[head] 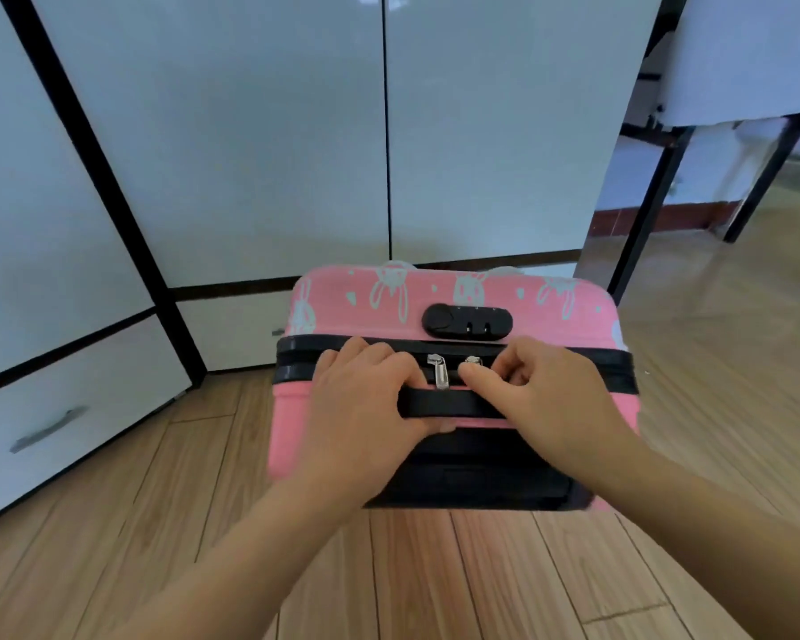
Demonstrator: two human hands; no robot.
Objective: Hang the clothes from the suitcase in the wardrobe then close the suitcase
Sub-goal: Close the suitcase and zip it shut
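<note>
Wardrobe doors (296, 131), pale and glossy with black framing, fill the background and stand shut, so nothing of any hung clothes can be seen. A drawer front with a metal handle (47, 429) sits low at the left, and part of a dark-legged worktop (749, 62) shows at the upper right. The wooden floor (435, 570) carries the task's thing: a pink suitcase (435, 293) printed with white rabbits, standing upright just in front of the wardrobe, its top face turned to the camera. That stance puts the zip line and the fastenings within easy reach from above.

Both shells appear to meet along the black zip band (573, 362), which suggests the case is closed or nearly so; whether the zip runs fully round cannot be told.

The left hand (366, 399) is curled round the black carry handle (449, 403), probably to steady the case against the pull on the zip. The right hand (536, 390) has its thumb and fingers bunched at the second zip pull (473, 361), seemingly pinching it. The first zip pull (439, 372) hangs free just beside it. Just beyond them sits the black combination lock (466, 320), so the likely step is bringing the pulls together to seat them in it.
</note>
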